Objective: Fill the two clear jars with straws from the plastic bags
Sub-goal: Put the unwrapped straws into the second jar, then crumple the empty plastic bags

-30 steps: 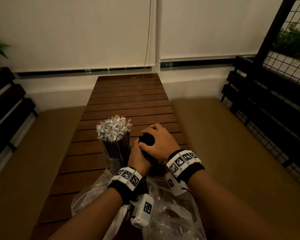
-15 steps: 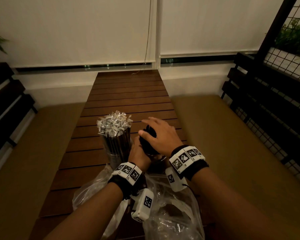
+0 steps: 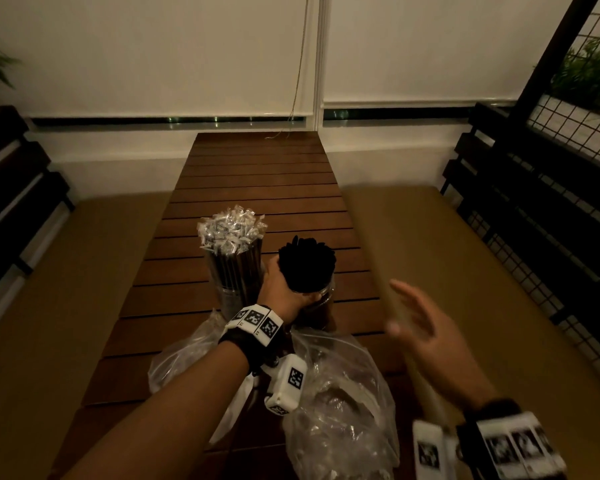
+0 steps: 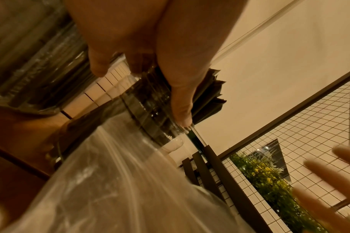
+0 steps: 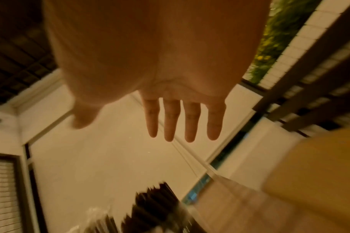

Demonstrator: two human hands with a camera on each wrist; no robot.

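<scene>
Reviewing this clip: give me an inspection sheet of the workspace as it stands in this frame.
Surface: slatted wooden table, far end bare.
Job's things: left jar packed with wrapped straws; right jar holding black straws.
Clutter: two crumpled plastic bags at the near edge.
Grippers: left hand grips the right jar; right hand open, empty, blurred, off to the right.
Cables: thin cord hanging by the blinds.
Surroundings: cushioned benches, wire mesh panel, plants.
</scene>
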